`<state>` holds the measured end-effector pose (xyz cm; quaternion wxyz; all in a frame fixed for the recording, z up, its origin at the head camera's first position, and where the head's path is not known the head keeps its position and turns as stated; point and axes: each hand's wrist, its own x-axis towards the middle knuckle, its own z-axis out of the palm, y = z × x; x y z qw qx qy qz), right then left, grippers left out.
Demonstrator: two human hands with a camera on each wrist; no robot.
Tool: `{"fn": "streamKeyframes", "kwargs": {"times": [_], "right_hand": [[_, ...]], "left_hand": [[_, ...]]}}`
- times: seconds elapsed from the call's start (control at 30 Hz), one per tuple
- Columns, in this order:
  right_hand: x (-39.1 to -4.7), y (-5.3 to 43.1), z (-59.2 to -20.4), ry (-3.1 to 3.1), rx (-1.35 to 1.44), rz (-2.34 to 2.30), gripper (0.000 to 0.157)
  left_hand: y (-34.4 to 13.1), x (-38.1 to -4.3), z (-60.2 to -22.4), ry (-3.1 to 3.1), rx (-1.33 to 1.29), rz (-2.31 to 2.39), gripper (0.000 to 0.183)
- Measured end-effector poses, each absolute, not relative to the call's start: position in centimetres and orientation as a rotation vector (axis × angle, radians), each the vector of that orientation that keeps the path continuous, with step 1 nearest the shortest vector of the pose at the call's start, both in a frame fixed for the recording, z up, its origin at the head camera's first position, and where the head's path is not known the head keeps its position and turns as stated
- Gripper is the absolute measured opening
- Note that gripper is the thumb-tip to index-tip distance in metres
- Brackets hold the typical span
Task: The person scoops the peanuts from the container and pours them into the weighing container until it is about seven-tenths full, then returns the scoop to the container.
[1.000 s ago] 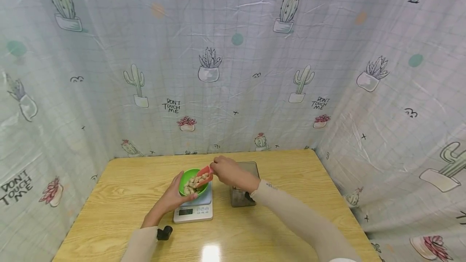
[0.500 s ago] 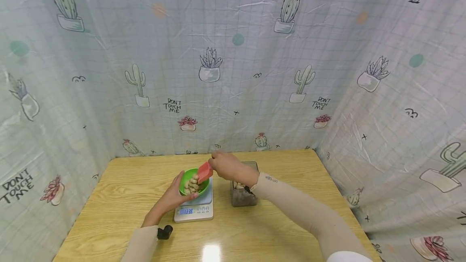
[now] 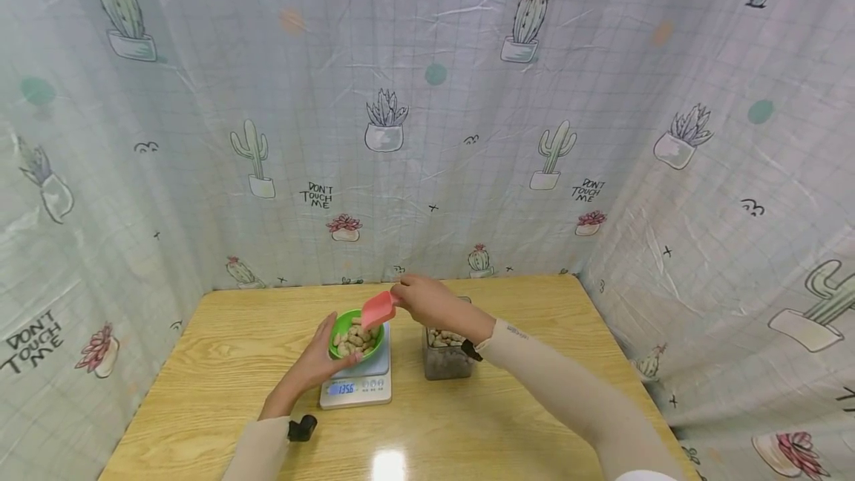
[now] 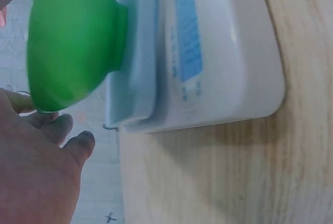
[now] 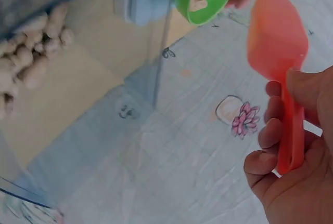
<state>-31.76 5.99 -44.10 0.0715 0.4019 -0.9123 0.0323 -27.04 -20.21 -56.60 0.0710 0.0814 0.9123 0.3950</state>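
My right hand [image 3: 427,306] grips the handle of a pink scoop [image 3: 378,310], tilted over the right rim of a green bowl [image 3: 335,326]; the scoop looks emptied. Unshelled peanuts [image 3: 357,341] lie in the bowl, which sits on a white kitchen scale [image 3: 374,390] with a lit display reading about 135.6. My left hand [image 3: 318,356] holds the bowl from its left side, thumb at the near rim and fingers at the far left. In the left wrist view, fingers [image 4: 57,128] show near the bowl's edge [image 4: 73,42]. The right wrist view shows fingers wrapped round the scoop's handle [image 5: 292,135].
A clear rectangular container [image 3: 446,370] holding more peanuts [image 3: 442,338] stands right of the scale, partly under my right forearm. The wooden table [image 3: 534,362] ends at a cactus-printed curtain [image 3: 427,169] at the back and sides.
The scoop, loaded with peanuts a second ago, has tipped into the bowl and risen slightly to the right. The scale display has lit up and its number has grown. My left hand stays put.
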Motion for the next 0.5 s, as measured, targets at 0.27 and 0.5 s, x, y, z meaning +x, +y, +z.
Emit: {"fn": "streamKeyframes", "kwargs": {"times": [0.27,0.5], "right_hand": [[-31.3,8.5,-45.5,-2.71,1.128,0.399,0.026],[-30.5,10.7,-47.0,-2.563,1.091,0.515,0.023]], "left_hand": [[-19.8,-26.4,-54.4,2.859,0.319,1.184,0.099],[-18.7,-25.8,-52.4,2.887,0.385,1.236,0.096]]}}
